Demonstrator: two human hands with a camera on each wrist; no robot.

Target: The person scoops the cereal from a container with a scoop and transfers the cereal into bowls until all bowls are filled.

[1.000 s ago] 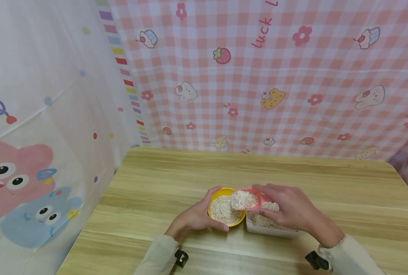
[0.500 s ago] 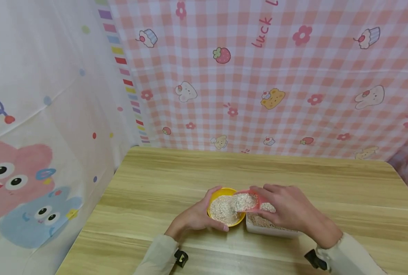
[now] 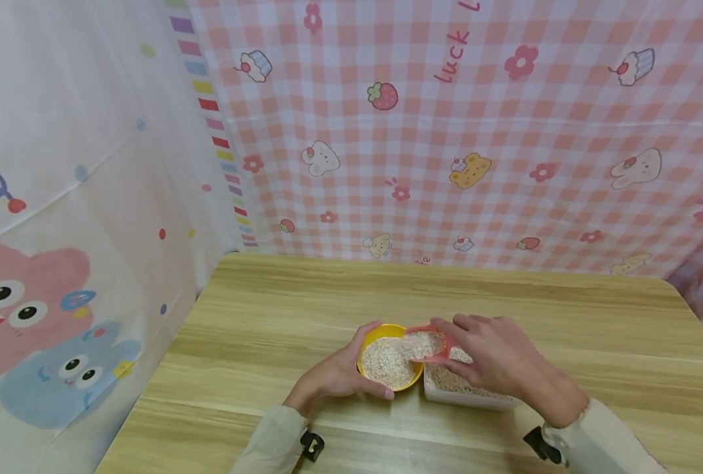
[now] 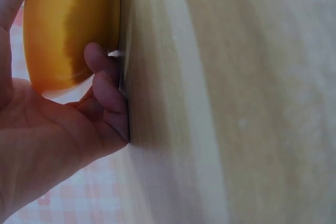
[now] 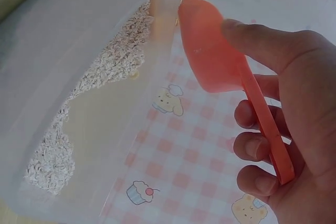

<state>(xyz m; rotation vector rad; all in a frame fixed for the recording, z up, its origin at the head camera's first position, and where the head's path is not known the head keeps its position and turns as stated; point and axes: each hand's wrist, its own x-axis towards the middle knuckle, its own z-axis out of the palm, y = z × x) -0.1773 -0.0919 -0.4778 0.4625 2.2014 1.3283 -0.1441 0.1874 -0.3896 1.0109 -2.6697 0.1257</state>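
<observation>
My left hand (image 3: 341,370) holds a yellow bowl (image 3: 413,382) on the table, thumb at the near side and fingers at the far side. The bowl contains pale flakes that look like oats (image 3: 384,364). In the left wrist view the bowl's outer wall (image 4: 52,35) sits between thumb and fingers. My right hand (image 3: 494,355) grips the handle of a pink-orange scoop (image 5: 210,51), thumb against its body. The scoop tips over the bowl's right rim, and its flakes meet those inside. Right of the bowl, partly under that hand, stands a translucent white box (image 3: 464,399) of flakes.
The wood-patterned table (image 3: 257,303) extends behind and to both sides of the bowl and box. A pink checked cloth (image 3: 351,131) hangs beyond its far edge. A white printed cloth (image 3: 120,217) hangs along the left side.
My right hand has tilted the scoop further over the bowl, and the heap of flakes in it has become lower. My left hand and the bowl have stayed in place.
</observation>
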